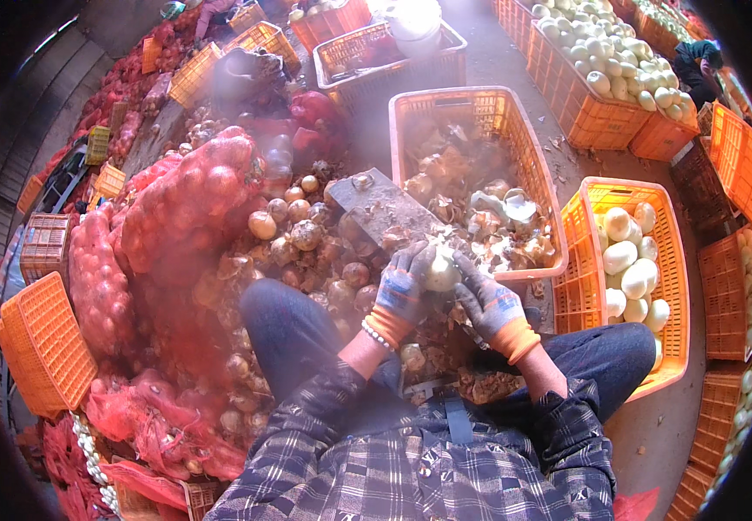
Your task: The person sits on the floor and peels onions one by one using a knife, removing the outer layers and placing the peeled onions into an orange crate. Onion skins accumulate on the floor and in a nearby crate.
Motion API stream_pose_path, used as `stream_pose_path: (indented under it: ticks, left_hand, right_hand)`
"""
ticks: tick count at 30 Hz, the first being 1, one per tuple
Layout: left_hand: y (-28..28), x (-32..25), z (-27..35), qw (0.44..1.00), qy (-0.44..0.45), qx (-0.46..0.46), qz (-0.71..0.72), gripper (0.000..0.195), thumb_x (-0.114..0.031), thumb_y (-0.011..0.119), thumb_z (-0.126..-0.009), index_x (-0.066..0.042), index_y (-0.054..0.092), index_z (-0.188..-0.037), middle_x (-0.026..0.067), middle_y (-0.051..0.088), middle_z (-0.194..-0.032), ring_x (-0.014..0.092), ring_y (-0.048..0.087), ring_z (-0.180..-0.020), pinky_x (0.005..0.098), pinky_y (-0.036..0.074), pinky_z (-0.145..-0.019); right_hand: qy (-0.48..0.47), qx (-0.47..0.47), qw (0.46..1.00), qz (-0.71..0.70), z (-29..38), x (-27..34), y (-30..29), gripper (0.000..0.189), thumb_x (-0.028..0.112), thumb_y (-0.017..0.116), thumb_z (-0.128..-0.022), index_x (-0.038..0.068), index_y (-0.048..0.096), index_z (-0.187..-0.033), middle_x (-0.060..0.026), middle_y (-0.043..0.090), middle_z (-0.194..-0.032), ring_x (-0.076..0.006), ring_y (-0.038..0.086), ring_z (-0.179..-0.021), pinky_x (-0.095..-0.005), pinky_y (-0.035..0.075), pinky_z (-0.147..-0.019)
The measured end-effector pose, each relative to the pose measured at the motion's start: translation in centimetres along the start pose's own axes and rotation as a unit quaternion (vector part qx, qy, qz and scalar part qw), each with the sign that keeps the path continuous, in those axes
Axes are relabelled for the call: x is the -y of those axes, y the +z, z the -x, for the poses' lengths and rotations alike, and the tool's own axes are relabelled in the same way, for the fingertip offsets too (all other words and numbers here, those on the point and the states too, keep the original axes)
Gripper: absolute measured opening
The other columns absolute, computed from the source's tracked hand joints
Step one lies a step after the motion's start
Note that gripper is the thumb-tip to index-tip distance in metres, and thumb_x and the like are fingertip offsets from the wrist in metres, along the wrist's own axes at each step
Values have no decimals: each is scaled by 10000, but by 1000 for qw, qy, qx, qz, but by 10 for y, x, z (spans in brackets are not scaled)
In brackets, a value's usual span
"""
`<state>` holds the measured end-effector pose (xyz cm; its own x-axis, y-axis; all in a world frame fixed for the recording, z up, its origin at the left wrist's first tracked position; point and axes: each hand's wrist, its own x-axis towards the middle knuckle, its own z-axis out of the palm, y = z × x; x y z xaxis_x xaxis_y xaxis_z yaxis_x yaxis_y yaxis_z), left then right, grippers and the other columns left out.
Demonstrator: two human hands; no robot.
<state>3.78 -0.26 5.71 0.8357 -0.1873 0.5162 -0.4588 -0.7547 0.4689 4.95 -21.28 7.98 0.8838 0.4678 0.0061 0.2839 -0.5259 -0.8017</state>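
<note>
A pale, mostly peeled onion (442, 273) is held between my two gloved hands, just past my knees. My left hand (404, 281), in a grey and orange work glove, grips its left side. The fingers of my right hand (488, 301), gloved alike, press on its right side; something thin and metallic shows below this palm, too small to name. Beyond the onion lies a worn wooden board (386, 205) with dry skins on it. Unpeeled onions (306, 235) are heaped to the left of the board.
An orange crate (559, 241) of onion skins stands ahead, and a yellow-orange crate (675, 312) of peeled onions at right. Red mesh sacks (190, 195) of onions pile up at left. Stacked crates (594, 117) line the far right, where another person (698, 68) bends.
</note>
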Motion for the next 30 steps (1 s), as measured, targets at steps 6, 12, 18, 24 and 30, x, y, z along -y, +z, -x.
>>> stream_pose_path:
  ticks: [6, 12, 18, 24, 30]
  left_hand:
    - [13, 34, 16, 999, 0, -37, 28, 795, -228, 929, -662, -42, 542, -1330, 185, 613, -1272, 355, 610, -1155, 441, 494, -1015]
    - [16, 30, 16, 910, -208, -70, 351, 724, -95, 947, -680, -33, 560, -1289, 100, 638, -1253, 193, 602, -1180, 346, 509, -1021]
    - [12, 12, 6, 856, -187, -24, 482, 721, -7, 910, -699, -33, 554, -1325, 66, 614, -1294, 160, 586, -1195, 322, 500, -1035]
    - [-2, -5, -7, 997, -58, 45, -10, 748, -308, 872, -711, -74, 541, -1340, 219, 611, -1251, 414, 589, -1145, 485, 474, -992]
    - [-5, -16, -6, 996, -37, 63, -54, 751, -319, 854, -715, -49, 540, -1342, 230, 630, -1199, 426, 621, -1079, 498, 502, -942]
  right_hand:
    - [35, -8, 999, -19, -12, -18, 0, 535, 322, 557, -1024, 186, 439, -1528, -234, 631, -1303, -409, 615, -1183, -463, 510, -957]
    - [-6, -77, 995, -61, -27, -49, 23, 518, 279, 552, -1036, 108, 451, -1514, -216, 608, -1371, -381, 629, -1201, -430, 507, -969]
    - [85, -41, 894, -438, -29, -23, 19, 471, 215, 642, -1013, 50, 533, -1441, -39, 666, -1207, -51, 561, -939, -219, 496, -791]
    - [95, -21, 956, -277, -30, -26, 15, 420, 267, 654, -989, 24, 615, -1329, -117, 728, -1129, -164, 662, -992, -316, 520, -881]
    - [-16, -41, 996, -78, -35, -31, 10, 488, 393, 680, -925, 71, 638, -1290, -219, 714, -1097, -396, 684, -1046, -447, 532, -881]
